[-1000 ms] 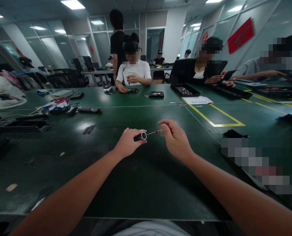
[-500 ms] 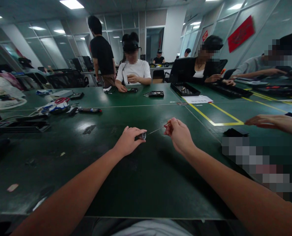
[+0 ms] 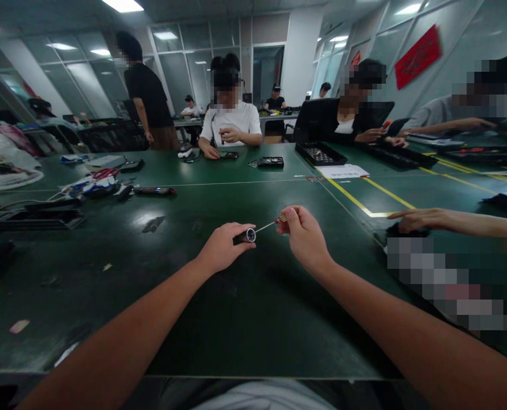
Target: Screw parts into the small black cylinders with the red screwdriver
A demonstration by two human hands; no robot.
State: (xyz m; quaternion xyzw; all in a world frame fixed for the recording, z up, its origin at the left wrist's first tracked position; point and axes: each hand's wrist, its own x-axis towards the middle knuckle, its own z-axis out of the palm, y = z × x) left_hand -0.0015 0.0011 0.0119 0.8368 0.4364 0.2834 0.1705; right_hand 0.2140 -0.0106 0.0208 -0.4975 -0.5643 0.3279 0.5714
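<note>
My left hand (image 3: 224,249) is closed around a short dark cylinder (image 3: 248,235); its round end with a bright metal rim faces right. Between the thumb and fingers of my right hand (image 3: 302,230) is a slim screwdriver (image 3: 265,226) with a reddish handle end and a thin metal shaft. The shaft points left and its tip reaches the rimmed end of the cylinder; whether it goes inside I cannot tell. Both hands are above the green table (image 3: 253,330).
A co-worker's hand (image 3: 424,219) touches a black object at the right. Red-handled scissors (image 3: 106,173) and a dark pen-like tool (image 3: 155,191) lie at the left. A black tray (image 3: 321,154) and a black device (image 3: 271,162) are farther back.
My right hand has moved slightly left, bringing the screwdriver tip to the cylinder's end. The co-worker's hand at the right came further in, and a standing person moved left.
</note>
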